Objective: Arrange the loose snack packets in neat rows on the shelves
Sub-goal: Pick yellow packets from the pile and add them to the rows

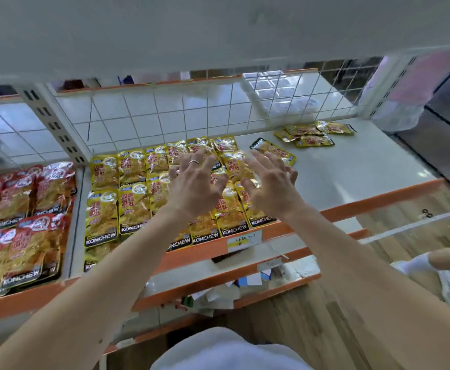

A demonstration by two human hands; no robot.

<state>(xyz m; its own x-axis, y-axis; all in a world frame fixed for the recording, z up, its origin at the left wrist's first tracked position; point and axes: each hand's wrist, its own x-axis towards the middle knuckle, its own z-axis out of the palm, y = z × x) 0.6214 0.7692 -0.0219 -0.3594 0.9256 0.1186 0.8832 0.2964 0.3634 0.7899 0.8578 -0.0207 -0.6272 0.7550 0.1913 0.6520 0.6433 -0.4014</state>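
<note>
White shelf (352,166), yellow packet rows (117,193) at its left, loose packets (314,133) well apart at back right. Over the rows spread the left hand (194,180) and right hand (269,182), fingers apart, gripping nothing. Risk: a sideways sweep may skew the overlapping, slippery rows.

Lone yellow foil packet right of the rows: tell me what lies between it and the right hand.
Nothing visible. The open right hand hovers beside the lone yellow foil snack packet on the white shelf.
</note>
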